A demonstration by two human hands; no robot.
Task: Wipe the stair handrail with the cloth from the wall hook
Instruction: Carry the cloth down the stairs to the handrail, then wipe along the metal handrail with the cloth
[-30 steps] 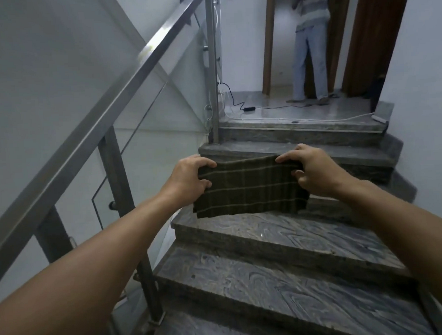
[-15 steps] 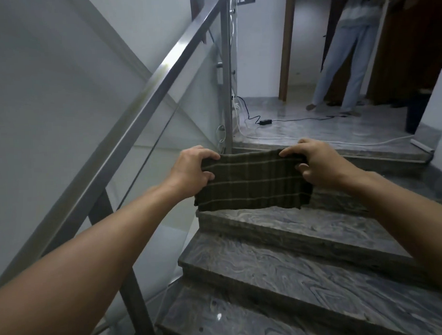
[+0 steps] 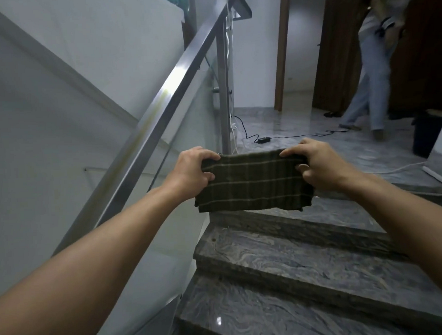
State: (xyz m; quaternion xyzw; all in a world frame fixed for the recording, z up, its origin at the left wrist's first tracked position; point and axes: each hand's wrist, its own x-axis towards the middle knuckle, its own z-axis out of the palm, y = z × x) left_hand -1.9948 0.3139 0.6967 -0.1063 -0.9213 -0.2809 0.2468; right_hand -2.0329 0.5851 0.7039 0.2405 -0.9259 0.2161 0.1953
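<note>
A dark green plaid cloth [image 3: 253, 182], folded into a wide strip, hangs stretched between both hands in front of me. My left hand [image 3: 192, 170] grips its left end and my right hand [image 3: 316, 160] grips its right end. The steel handrail [image 3: 161, 111] slopes up from lower left to a post at the top of the stairs, to the left of the cloth. The cloth is apart from the rail, a short way right of it.
Grey marble steps [image 3: 295, 265] rise to a landing. A glass panel [image 3: 188, 133] fills the space under the rail. A black cable with an adapter [image 3: 263, 139] lies on the landing. A person in jeans [image 3: 372, 72] stands by a wooden door at upper right.
I have moved up the stairs, so the landing and rail post are closer. Both hands keep the same grip on the cloth. The person on the landing has stepped to the right.
</note>
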